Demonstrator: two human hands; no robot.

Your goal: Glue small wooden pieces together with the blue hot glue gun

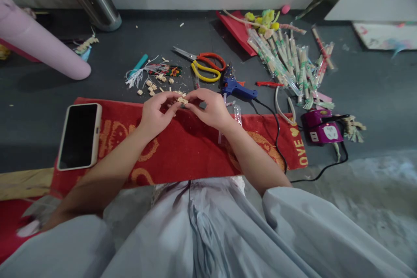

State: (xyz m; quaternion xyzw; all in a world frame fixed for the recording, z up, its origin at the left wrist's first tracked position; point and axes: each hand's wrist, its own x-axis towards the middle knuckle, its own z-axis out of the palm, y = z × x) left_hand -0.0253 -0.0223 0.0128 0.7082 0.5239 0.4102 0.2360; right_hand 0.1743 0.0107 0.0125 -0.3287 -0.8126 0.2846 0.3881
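Observation:
My left hand [155,113] and my right hand [211,107] meet over the far edge of a red towel [182,147]. Both pinch a small cluster of pale wooden bits [182,100] between their fingertips. More loose wooden bits [153,87] lie on the dark floor just beyond the hands. A blue glue gun [236,89] rests right of my right hand, with its black cord [276,130] running across the towel.
A phone [79,136] lies face up on the towel's left end. Scissors with orange and yellow handles [205,66], a pile of wrapped sticks [289,63], a purple device [321,127], a pink roll [42,43] and a metal post [94,0] surround the spot.

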